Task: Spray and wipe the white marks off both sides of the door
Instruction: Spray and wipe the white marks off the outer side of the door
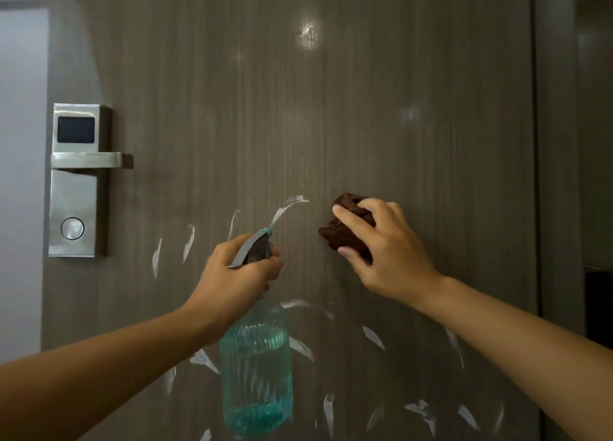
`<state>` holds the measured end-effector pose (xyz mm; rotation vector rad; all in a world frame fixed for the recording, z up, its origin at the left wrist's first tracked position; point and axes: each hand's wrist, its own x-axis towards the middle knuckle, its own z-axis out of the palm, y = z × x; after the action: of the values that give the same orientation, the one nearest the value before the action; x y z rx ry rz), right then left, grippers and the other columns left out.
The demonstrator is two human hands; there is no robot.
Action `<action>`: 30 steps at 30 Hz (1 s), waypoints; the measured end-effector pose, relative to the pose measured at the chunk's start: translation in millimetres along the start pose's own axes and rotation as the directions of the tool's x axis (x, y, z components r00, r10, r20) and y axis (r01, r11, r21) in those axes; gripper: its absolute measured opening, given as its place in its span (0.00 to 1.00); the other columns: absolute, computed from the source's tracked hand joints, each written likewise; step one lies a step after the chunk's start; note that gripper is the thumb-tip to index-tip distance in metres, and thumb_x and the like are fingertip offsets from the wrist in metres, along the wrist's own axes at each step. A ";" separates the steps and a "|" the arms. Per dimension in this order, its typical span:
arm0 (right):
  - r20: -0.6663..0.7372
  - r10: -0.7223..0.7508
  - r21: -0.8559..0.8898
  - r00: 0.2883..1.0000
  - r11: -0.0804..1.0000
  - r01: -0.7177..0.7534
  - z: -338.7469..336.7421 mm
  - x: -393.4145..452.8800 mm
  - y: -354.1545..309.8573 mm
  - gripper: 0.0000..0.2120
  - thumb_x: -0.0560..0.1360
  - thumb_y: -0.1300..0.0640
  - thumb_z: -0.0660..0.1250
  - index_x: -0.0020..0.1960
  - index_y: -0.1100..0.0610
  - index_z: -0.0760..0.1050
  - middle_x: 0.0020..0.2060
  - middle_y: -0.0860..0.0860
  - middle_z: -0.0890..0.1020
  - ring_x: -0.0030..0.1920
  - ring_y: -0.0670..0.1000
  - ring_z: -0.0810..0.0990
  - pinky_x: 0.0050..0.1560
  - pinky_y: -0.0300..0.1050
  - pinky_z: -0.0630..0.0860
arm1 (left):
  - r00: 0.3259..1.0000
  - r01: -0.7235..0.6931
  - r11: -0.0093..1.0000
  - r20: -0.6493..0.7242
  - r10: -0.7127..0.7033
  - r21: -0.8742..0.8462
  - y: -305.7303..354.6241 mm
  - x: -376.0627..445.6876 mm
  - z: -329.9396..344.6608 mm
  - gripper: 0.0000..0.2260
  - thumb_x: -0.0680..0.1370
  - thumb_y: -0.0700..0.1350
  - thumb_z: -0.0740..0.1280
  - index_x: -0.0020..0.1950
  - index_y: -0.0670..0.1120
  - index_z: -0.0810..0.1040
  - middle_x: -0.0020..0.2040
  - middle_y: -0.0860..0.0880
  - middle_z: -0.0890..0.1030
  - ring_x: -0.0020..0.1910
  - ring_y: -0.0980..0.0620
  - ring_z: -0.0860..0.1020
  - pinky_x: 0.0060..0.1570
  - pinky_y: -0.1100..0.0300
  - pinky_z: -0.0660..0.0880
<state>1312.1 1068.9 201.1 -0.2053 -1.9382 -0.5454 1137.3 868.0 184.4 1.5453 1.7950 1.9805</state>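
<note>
The right hand (381,248) grips a bunched brown cloth (348,228) against the door (365,92), fingers curled over the wad. The nearest mark (288,208), a curved white streak, lies just to its left, its long axis slanting up to the right. The left hand (238,275) is nearer that streak still: it wraps the neck of the bottle (257,367), a finger on the trigger, nozzle aimed up at it. More marks scatter below both hands (thin, leaf-shaped smears). The door is matte, grey-brown, finely grained; the bottle ribbed, clear, teal; the lock (78,180) brushed steel.
</note>
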 end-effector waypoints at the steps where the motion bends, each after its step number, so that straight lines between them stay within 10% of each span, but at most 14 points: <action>1: -0.003 0.013 0.045 1.000 0.999 -0.013 -0.5 -2.1 5.9 0.32 0.76 0.44 0.72 0.76 0.54 0.70 0.63 0.55 0.73 0.59 0.58 0.71 0.54 0.56 0.80 | 1.000 0.000 1.000 0.001 0.000 -0.003 0.4 0.0 -0.4 0.04 0.79 0.35 0.70 0.50 0.42 0.83 0.47 0.39 0.85 0.46 0.40 0.83 0.46 0.52 0.80; 6: -0.010 0.057 -0.232 0.998 0.971 -0.058 6.3 -1.6 11.0 0.35 0.72 0.28 0.64 0.69 0.51 0.72 0.58 0.59 0.71 0.52 0.61 0.70 0.51 0.57 0.75 | 1.000 0.000 1.000 0.004 0.000 -0.010 -1.4 -0.2 0.1 0.03 0.79 0.35 0.70 0.50 0.41 0.82 0.47 0.38 0.84 0.43 0.46 0.82 0.44 0.53 0.79; 11: 0.049 -0.065 -0.266 0.997 0.961 0.076 37.1 -17.8 -10.8 0.27 0.77 0.37 0.59 0.67 0.55 0.71 0.62 0.63 0.69 0.52 0.63 0.72 0.43 0.55 0.78 | 1.000 0.002 1.000 0.003 -0.003 0.007 -4.7 0.0 3.7 0.04 0.79 0.36 0.71 0.51 0.43 0.82 0.48 0.39 0.84 0.50 0.37 0.83 0.46 0.51 0.80; 14: -0.056 -0.069 -0.174 0.996 0.983 0.058 33.1 0.1 -7.4 0.21 0.79 0.42 0.60 0.66 0.54 0.69 0.56 0.60 0.70 0.49 0.60 0.73 0.32 0.50 0.79 | 1.000 0.009 1.000 0.008 -0.009 -0.001 -4.9 0.7 4.7 0.03 0.79 0.36 0.71 0.51 0.43 0.82 0.47 0.38 0.84 0.51 0.36 0.83 0.46 0.51 0.80; 20: -0.380 0.195 -0.026 0.904 0.975 -0.222 24.3 64.3 7.9 0.26 0.77 0.43 0.70 0.68 0.57 0.71 0.57 0.61 0.74 0.52 0.62 0.72 0.44 0.51 0.73 | 1.000 0.001 1.000 -0.004 -0.001 0.001 -5.9 4.4 0.7 0.03 0.79 0.35 0.70 0.50 0.42 0.82 0.48 0.37 0.83 0.51 0.34 0.82 0.45 0.51 0.79; 30: -0.132 -0.022 -0.206 0.991 0.978 -0.006 40.5 13.2 -2.2 0.35 0.71 0.44 0.74 0.72 0.54 0.66 0.64 0.61 0.68 0.55 0.65 0.69 0.46 0.59 0.79 | 0.995 -0.093 0.986 -0.023 0.098 0.138 -0.6 5.6 -12.5 0.13 0.81 0.51 0.71 0.49 0.42 0.80 0.44 0.36 0.82 0.44 0.35 0.81 0.43 0.43 0.80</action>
<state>1272.4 1084.4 198.9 -0.2857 -1.7526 -0.7482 1125.8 862.7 189.5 1.6798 1.9419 1.9682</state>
